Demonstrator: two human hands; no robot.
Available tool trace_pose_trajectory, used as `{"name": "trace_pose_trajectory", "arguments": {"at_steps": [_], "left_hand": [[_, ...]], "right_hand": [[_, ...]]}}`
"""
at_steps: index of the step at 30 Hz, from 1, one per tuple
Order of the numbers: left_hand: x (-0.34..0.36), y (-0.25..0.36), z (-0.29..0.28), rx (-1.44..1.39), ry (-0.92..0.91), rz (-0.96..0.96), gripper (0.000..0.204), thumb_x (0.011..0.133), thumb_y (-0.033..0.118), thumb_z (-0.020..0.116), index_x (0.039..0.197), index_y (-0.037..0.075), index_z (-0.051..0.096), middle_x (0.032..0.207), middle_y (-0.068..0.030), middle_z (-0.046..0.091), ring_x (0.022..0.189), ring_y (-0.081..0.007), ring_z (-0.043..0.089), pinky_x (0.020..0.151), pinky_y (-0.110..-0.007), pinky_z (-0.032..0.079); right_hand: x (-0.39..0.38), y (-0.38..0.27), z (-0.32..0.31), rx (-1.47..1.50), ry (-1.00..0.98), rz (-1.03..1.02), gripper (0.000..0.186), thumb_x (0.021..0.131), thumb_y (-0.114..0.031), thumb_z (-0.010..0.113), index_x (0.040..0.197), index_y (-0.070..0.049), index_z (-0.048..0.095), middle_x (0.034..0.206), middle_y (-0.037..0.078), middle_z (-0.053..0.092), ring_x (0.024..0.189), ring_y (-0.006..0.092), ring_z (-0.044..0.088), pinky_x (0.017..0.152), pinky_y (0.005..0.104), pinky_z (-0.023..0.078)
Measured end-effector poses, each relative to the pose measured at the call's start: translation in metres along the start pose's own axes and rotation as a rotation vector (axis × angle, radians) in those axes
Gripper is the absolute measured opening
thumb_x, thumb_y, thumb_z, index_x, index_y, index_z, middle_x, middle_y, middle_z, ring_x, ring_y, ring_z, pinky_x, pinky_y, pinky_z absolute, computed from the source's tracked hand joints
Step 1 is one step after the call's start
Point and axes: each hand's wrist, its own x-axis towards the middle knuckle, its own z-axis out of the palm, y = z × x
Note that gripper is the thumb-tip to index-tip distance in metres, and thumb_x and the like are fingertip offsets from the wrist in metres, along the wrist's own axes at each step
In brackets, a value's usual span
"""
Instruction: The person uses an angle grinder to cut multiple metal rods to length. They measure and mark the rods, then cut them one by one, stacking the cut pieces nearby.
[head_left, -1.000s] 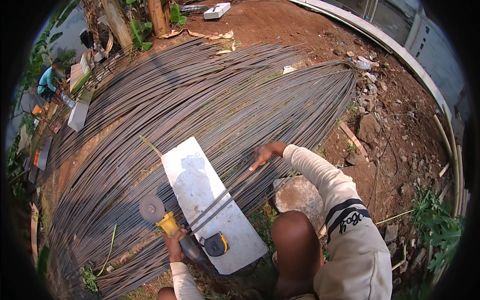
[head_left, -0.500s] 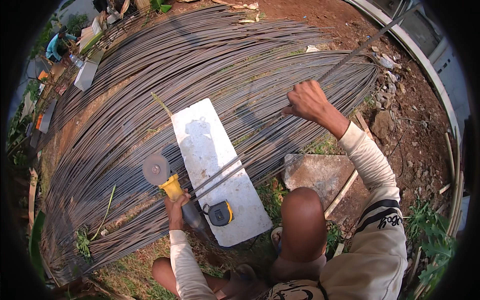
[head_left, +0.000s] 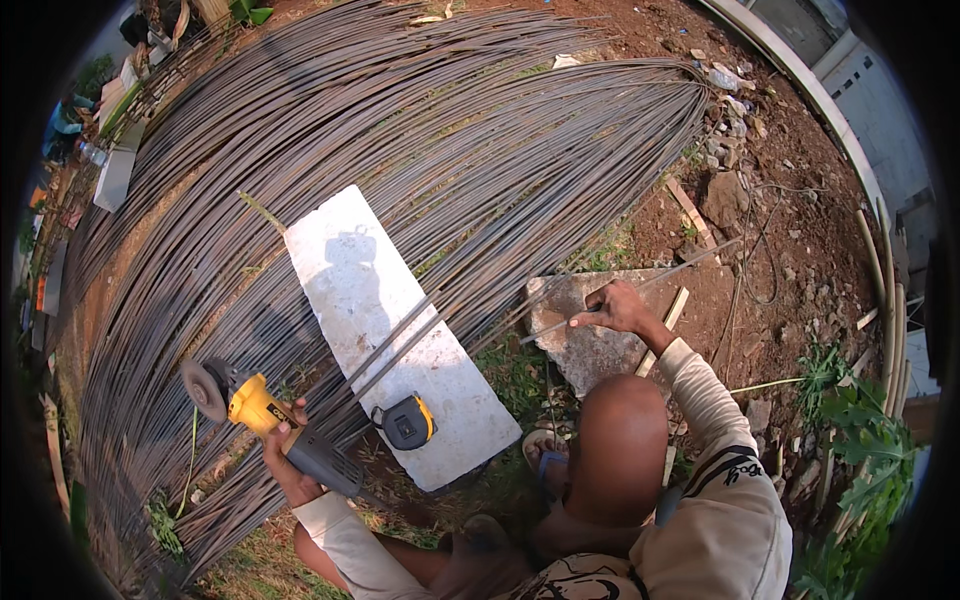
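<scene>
My left hand (head_left: 283, 460) is wrapped around a yellow and black angle grinder (head_left: 262, 408), its round disc (head_left: 204, 389) pointing away to the left above the rods. Between the fingers of my right hand (head_left: 624, 308) is a short steel rod (head_left: 692, 262), slanting up to the right over a rough concrete slab (head_left: 585, 352). A long pale block (head_left: 455, 385) lies between my hands. Two steel rods (head_left: 395, 345) cross its surface side by side. Near its close end sits a black and yellow tape measure (head_left: 408, 423).
Long bundles of steel rods (head_left: 330, 140) curve over the ground beyond the block. Stones and wood strips (head_left: 690, 212) lie on red soil at right, beside a leafy plant (head_left: 870, 450). A person in blue (head_left: 62, 125) is at the far left edge.
My right hand has come down and nearer with the rod, which now hangs over the slab. My left hand has shifted left and down with the grinder, its disc now turned more edge-on.
</scene>
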Motion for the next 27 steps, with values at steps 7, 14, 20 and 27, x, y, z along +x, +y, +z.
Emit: {"name": "trace_pose_trajectory", "arguments": {"at_steps": [7, 14, 20, 27], "left_hand": [[-0.037, 0.033, 0.066, 0.08, -0.155, 0.013, 0.055, 0.074, 0.026, 0.073, 0.118, -0.005, 0.06, 0.097, -0.0146, 0.065, 0.1, -0.028, 0.064, 0.122, -0.048, 0.037], [-0.057, 0.012, 0.122, 0.034, -0.32, -0.051, 0.064, 0.07, 0.025, 0.072, 0.123, -0.006, 0.057, 0.089, -0.0142, 0.065, 0.098, -0.0296, 0.065, 0.129, -0.048, 0.027], [-0.063, -0.017, 0.191, 0.115, -0.374, -0.17, 0.057, 0.069, 0.014, 0.074, 0.121, -0.005, 0.06, 0.104, -0.0187, 0.068, 0.092, -0.0275, 0.069, 0.106, -0.043, 0.05], [-0.066, -0.095, 0.276, 0.379, -0.557, -0.237, 0.047, 0.08, 0.016, 0.078, 0.12, -0.006, 0.065, 0.092, -0.01, 0.072, 0.084, -0.0178, 0.069, 0.079, -0.032, 0.053]], "right_hand": [[0.022, -0.005, 0.098, 0.17, 0.094, -0.139, 0.069, 0.083, -0.074, 0.079, 0.096, -0.006, 0.078, 0.108, 0.018, 0.078, 0.109, 0.04, 0.07, 0.098, 0.0475, 0.053], [-0.005, -0.029, 0.11, 0.218, 0.292, -0.173, 0.036, 0.092, -0.027, 0.083, 0.119, -0.006, 0.073, 0.128, 0.016, 0.06, 0.129, 0.0406, 0.054, 0.111, 0.0491, 0.048], [-0.067, -0.097, 0.08, 1.005, 0.142, -0.074, 0.047, 0.099, -0.032, 0.08, 0.134, -0.004, 0.067, 0.117, 0.012, 0.068, 0.114, 0.0302, 0.068, 0.103, 0.0416, 0.053], [-0.11, -0.173, 0.024, 1.819, -0.12, -0.44, 0.075, 0.089, -0.023, 0.085, 0.152, -0.004, 0.049, 0.136, 0.013, 0.062, 0.125, 0.0238, 0.066, 0.108, 0.0374, 0.052]]}}
